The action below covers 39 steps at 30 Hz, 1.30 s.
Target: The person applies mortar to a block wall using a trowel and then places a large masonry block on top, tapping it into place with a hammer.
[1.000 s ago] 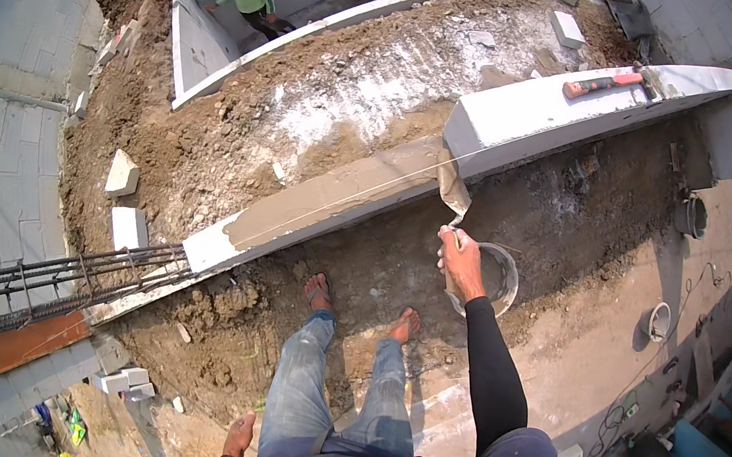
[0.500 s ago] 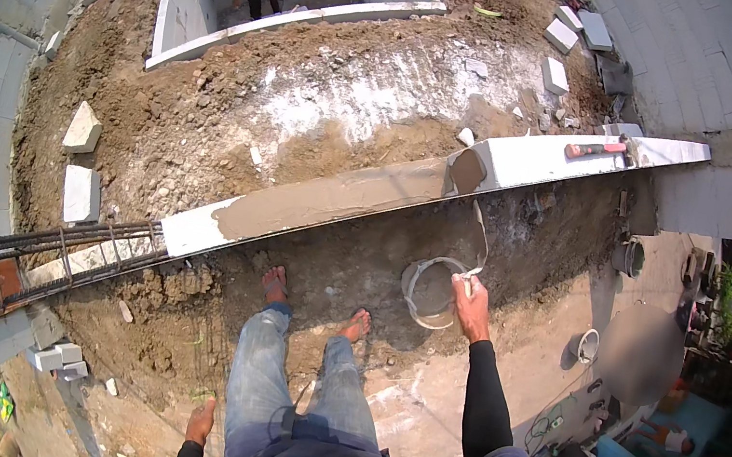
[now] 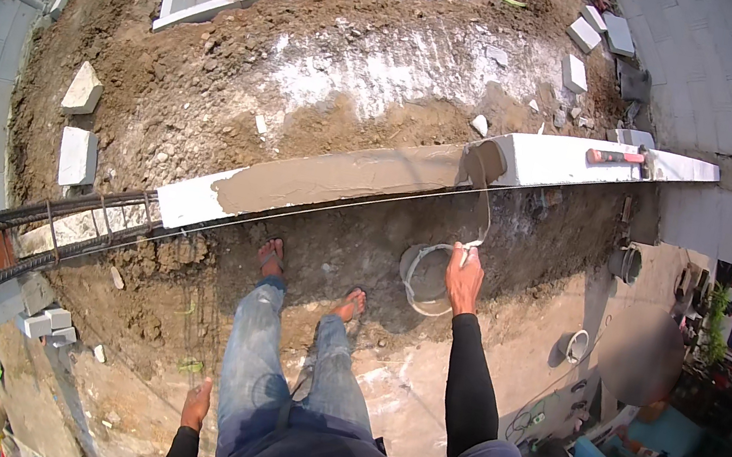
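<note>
"Grey-brown mortar (image 3: 347, 171) all along that low wall (image 3: 185, 201)! Why hold the trowel (image 3: 481, 172) out so far?"

"My right hand (image 3: 463, 282) is clenched round its handle, arm stretched forward, I'd say because that's how the end of the white block (image 3: 559, 163) comes within reach from where I stand. The blade is up by that end, so smeared that I can't tell quite where it stops and the mortar begins."

"And your left hand (image 3: 196, 403)?"

"Hanging beside my left thigh, fingers loose, nothing in it that I can see. One hand seems enough here."

"Why the bucket (image 3: 408, 275) there?"

"It's just right of my right foot, between me and the wall, under the trowel arm; handy for scooping, I suppose. The string (image 3: 311, 206) along the near edge is probably my guide for keeping straight."

"How does the mortar look?"

"Damp and fairly smooth on top, with a ragged left edge where bare white shows. Against the block's end, I've got a darker patch."
</note>
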{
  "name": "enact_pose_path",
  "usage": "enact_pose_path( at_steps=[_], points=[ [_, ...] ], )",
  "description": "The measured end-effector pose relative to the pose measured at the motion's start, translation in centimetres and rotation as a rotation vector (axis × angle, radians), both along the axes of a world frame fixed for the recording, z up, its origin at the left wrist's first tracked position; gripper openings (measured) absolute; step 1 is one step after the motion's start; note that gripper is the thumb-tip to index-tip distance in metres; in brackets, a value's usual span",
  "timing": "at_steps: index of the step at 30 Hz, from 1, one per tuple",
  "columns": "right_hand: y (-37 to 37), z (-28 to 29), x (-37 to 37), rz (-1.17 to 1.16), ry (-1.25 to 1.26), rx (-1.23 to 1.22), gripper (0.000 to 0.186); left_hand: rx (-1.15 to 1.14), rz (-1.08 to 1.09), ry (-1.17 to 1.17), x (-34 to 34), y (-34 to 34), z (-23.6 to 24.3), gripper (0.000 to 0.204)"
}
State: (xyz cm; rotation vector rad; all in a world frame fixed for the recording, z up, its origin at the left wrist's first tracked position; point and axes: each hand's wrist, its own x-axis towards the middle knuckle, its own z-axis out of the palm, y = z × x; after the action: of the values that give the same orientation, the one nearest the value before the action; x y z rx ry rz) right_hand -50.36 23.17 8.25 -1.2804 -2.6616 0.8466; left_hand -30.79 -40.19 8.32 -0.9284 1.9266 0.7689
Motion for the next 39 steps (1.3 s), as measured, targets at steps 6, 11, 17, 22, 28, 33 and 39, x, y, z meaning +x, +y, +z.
enact_pose_path(
  at_steps=[6,11,17,22,28,33,39],
  points=[
    [-0.5,-0.2,-4.7,0.095,-0.236,0.003,0.042,0.038,-0.048,-0.025,0.6,0.7,-0.1,0.067],
    [0.4,-0.2,-8.9,0.060,-0.049,-0.019,0.042,0.089,0.029,-0.051,-1.4,0.4,0.7,0.074],
    [0.4,2.1,-7.4,0.052,0.236,-0.075,0.038,0.065,0.055,-0.095,-1.1,-0.1,0.5,0.075],
    [0.0,1.2,-0.2,0.006,0.267,-0.080,0.038,0.093,0.046,-0.081,-0.2,0.3,-0.4,0.067],
    [0.5,-0.2,2.7,0.163,0.186,-0.023,0.034,0.067,-0.002,-0.142,-0.6,1.0,0.1,0.066],
    [4.6,1.2,-6.8,0.222,0.329,-0.082,0.034,0.049,-0.043,-0.132,-1.6,-0.7,-0.6,0.078],
    [0.2,-1.0,-1.4,0.014,0.345,-0.208,0.037,0.034,0.036,-0.189,-2.3,1.3,2.4,0.083]
  ],
)
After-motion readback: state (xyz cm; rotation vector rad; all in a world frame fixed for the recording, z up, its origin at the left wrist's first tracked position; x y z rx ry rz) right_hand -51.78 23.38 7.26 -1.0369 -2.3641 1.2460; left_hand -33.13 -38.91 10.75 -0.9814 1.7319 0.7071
